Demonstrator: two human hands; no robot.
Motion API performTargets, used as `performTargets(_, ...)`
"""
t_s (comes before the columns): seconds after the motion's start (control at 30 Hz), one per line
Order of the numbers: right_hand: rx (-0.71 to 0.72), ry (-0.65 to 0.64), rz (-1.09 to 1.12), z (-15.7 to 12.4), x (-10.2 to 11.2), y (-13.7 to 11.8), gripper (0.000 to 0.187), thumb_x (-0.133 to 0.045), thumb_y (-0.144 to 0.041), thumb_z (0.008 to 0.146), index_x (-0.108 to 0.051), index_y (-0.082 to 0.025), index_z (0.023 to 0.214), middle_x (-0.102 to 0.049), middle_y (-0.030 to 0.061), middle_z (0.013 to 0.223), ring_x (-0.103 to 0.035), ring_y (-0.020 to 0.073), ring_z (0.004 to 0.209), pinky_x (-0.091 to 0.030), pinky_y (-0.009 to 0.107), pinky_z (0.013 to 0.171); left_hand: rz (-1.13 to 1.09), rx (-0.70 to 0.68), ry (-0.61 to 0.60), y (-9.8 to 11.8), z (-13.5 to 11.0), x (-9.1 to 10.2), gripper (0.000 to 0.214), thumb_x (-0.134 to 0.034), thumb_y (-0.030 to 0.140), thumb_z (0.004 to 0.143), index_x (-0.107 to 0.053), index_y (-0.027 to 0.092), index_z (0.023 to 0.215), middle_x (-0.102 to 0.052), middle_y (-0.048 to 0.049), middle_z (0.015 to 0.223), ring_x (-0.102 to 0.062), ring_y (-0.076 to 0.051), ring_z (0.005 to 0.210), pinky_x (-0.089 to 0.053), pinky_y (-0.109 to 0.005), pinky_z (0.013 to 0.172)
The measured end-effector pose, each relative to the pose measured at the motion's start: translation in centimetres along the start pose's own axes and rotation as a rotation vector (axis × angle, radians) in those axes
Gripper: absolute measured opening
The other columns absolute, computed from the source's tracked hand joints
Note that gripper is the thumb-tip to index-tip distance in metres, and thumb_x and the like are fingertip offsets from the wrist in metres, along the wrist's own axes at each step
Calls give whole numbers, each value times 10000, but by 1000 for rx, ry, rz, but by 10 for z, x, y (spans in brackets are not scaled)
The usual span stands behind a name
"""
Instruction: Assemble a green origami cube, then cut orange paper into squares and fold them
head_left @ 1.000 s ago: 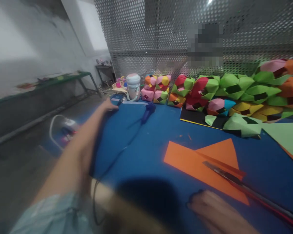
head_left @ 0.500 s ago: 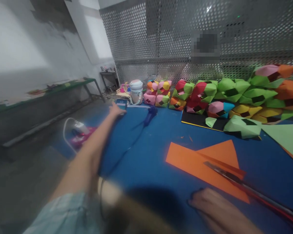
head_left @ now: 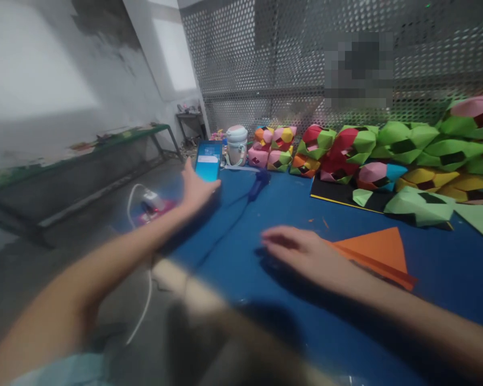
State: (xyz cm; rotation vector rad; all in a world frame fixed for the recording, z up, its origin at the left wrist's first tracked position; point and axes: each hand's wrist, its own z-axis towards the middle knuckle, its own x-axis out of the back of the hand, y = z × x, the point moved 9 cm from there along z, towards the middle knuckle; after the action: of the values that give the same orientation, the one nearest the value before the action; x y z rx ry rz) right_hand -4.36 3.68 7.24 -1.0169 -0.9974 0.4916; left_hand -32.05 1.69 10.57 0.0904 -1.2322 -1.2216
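My left hand (head_left: 196, 190) reaches out over the far left corner of the blue table (head_left: 446, 268) and grips a phone (head_left: 208, 160) with a lit screen, lifted and tilted up toward me. My right hand (head_left: 304, 253) lies flat with fingers stretched out on the table, its heel on the left part of a folded orange paper sheet (head_left: 376, 254). A dark blue tool with a cord (head_left: 258, 183) lies on the table between the phone and the paper.
Folded paper shapes in green, red, pink and yellow (head_left: 390, 155) are piled along a perforated metal wall. A pale lidded jug (head_left: 236, 145) stands at the far corner. A white cable and pink object (head_left: 151, 203) lie beyond the table's left edge. A green bench (head_left: 84, 147) runs along the left wall.
My left hand has picked the phone up off the table and raised it. My right hand slid forward and left onto the orange paper, and the scissors on it are out of sight.
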Motion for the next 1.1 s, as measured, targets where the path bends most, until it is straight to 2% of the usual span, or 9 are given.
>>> performTargets(0.1, -33, 85, 125, 59, -14, -15, 260, -584, -288, 869, -647, -154, 1082, -727, 77, 1020, -682, 172, 848, -562, 337, 784, -47, -98, 110, 12, -21, 34, 1032, -771, 294, 674, -156, 202, 1498, -336, -169, 1504, -394, -301, 1390, -335, -410, 1166)
performTargets(0.17, -20, 171, 205, 89, -22, -30, 336, -624, -283, 845, -603, -129, 1143, -688, 116, 1155, -658, 183, 1005, -520, 357, 913, -52, -189, 173, 22, -31, 52, 1058, -778, 303, 679, -123, 239, 1507, -328, -155, 1506, -385, -310, 1393, -336, -435, 1163)
performTargets(0.3, 101, 320, 340, 119, -31, -62, 470, -654, -287, 808, -511, -118, 1221, -644, 152, 1240, -638, 217, 1082, -485, 386, 979, -51, -404, 277, 42, -52, 75, 1045, -750, 296, 725, -79, 315, 1526, -421, -128, 1405, -464, -318, 1313, -392, -475, 1115)
performTargets(0.43, 243, 419, 357, 120, -22, -79, 509, -675, -241, 747, -486, -170, 1214, -660, 116, 1213, -642, 229, 1072, -499, 380, 956, -49, -634, 372, 58, -72, 85, 1009, -715, 305, 767, -64, 364, 1535, -464, -115, 1338, -512, -305, 1237, -444, -477, 1062)
performTargets(0.53, 241, 474, 302, 118, -4, -78, 375, -645, -346, 782, -539, -172, 1097, -680, 108, 1125, -639, 237, 1035, -491, 395, 948, -49, -772, 437, 68, -81, 87, 1097, -774, 385, 725, -44, 353, 1543, -462, -127, 1342, -512, -314, 1221, -470, -486, 1030)
performTargets(0.6, 244, 510, 262, 116, 13, -79, 308, -566, -462, 840, -563, -178, 958, -686, 91, 1018, -630, 231, 988, -487, 395, 931, -25, -814, 463, 72, -84, 85, 1141, -804, 393, 700, -41, 330, 1547, -465, -139, 1345, -510, -320, 1223, -481, -484, 1018)
performTargets(0.77, 268, 548, 292, 112, 46, -78, 496, -387, -679, 885, -508, -210, 777, -628, 37, 792, -616, 191, 772, -527, 351, 735, 2, -873, 492, 79, -86, 78, 1157, -808, 294, 697, -30, 297, 1553, -473, -152, 1346, -532, -323, 1219, -507, -469, 992)
performTargets(0.9, 252, 467, 450, 106, 41, -67, 487, -454, -685, 854, -566, -211, 870, -657, 46, 863, -647, 194, 814, -553, 360, 747, -6, -877, 469, 80, -86, 72, 1167, -813, 283, 692, -25, 309, 1552, -479, -153, 1349, -542, -325, 1214, -515, -472, 982)
performTargets(1.1, 229, 452, 490, 84, 28, -59, 401, -557, -407, 824, -613, -195, 1160, -682, 75, 1168, -642, 212, 1043, -557, 381, 879, -54, -835, 398, 81, -85, 62, 1141, -827, 357, 686, -77, 289, 1543, -496, -155, 1313, -551, -323, 1186, -507, -459, 972)
